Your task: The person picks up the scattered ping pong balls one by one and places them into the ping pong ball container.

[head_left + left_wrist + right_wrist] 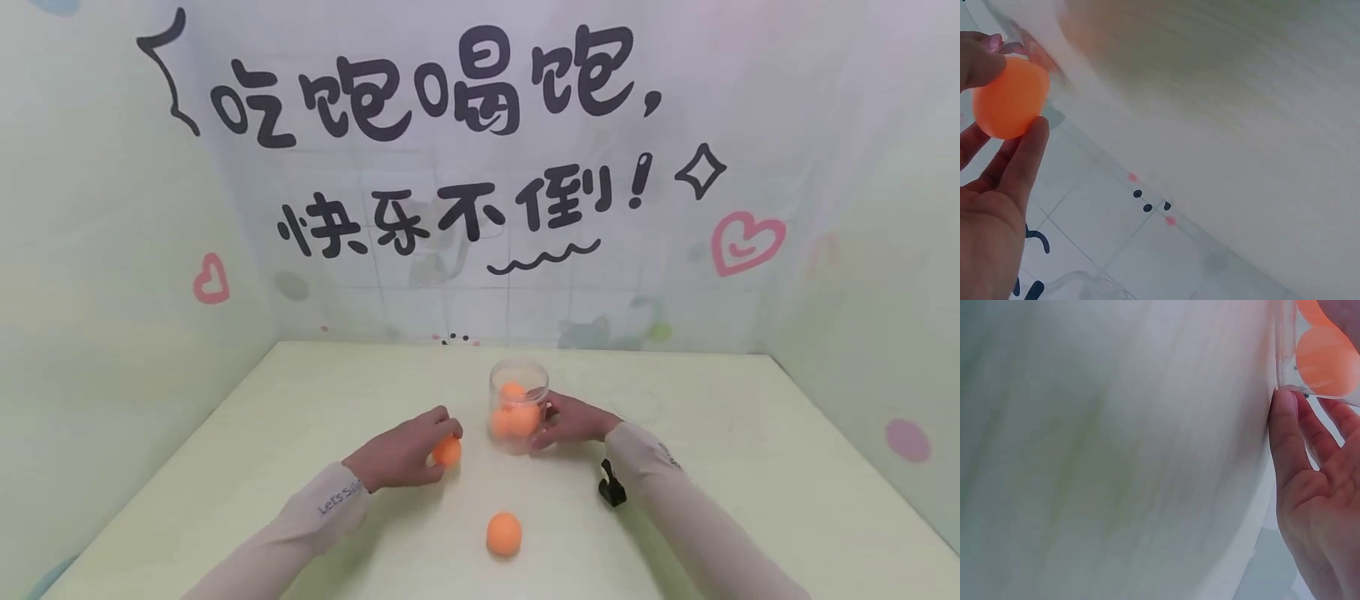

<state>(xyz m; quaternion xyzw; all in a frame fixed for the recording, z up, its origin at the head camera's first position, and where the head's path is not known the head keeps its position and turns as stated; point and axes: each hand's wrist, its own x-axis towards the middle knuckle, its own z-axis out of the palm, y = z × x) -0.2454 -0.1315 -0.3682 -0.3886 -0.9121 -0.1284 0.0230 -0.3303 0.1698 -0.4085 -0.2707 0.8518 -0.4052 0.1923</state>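
My left hand pinches an orange ping-pong ball between thumb and fingers, left of the jar. In the left wrist view the same ball sits at the fingertips. A clear round jar stands on the table, holding 3 visible orange balls. My right hand grips this jar from its right side. The right wrist view has the fingers right at the jar's bottom edge, with orange balls behind its wall. One more orange ball lies nearer the table's front.
A small black clip-like object lies beside my right sleeve. The pale table is bounded by a printed curtain at the back, with similar walls on both sides.
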